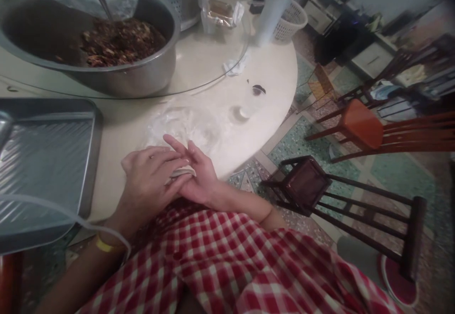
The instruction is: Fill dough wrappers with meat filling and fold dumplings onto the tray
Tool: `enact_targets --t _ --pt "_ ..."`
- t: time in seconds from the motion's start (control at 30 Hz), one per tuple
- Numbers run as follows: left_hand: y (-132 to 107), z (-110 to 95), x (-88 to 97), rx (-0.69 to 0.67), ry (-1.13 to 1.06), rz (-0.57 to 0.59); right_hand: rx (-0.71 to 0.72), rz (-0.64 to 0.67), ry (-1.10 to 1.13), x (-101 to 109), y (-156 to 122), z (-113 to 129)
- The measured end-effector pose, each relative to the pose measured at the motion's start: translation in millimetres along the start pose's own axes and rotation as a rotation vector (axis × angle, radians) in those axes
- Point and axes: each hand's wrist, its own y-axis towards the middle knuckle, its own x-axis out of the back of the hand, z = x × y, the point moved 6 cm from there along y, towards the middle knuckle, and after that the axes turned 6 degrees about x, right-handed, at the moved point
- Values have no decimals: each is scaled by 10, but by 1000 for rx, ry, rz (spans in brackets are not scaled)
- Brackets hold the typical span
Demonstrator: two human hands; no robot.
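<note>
My left hand (151, 181) lies palm down over my right hand (199, 171), whose palm faces up with its fingers stretched out. Between the two palms sits a pale piece of dough (181, 173), only its edge showing. Both hands hover at the near edge of the round cream table (273, 72), above my red and white checked lap. Just beyond my fingers a patch of flour and a clear plastic sheet (181, 124) lie on the tabletop.
A big steel bowl (142, 74) of dark minced filling with a spoon stands at the back left. A metal tray (46, 157) lies at the left. A white roll (272, 13), a white basket (291, 20) and wooden chairs (355, 124) are on the right.
</note>
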Motion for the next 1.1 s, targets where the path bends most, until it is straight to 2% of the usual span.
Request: enact_targets --t 0.13,0.43,0.5,0.7,0.93,1.1 --pt "7 11 56 -12 -6 -23 -4 64 15 1 7 -5" --pt "24 -33 150 -70 19 -136 -38 24 22 -8 18 -38" --pt "20 -5 140 -54 21 -123 -49 19 23 -18 20 -39" --pt "105 45 105 -38 -51 17 -112 42 43 -53 -3 -26" --pt "174 -16 69 -130 -62 35 -121 102 -53 -6 11 -33" --pt "188 -31 73 -125 -67 49 -176 35 -6 5 -15 -32"
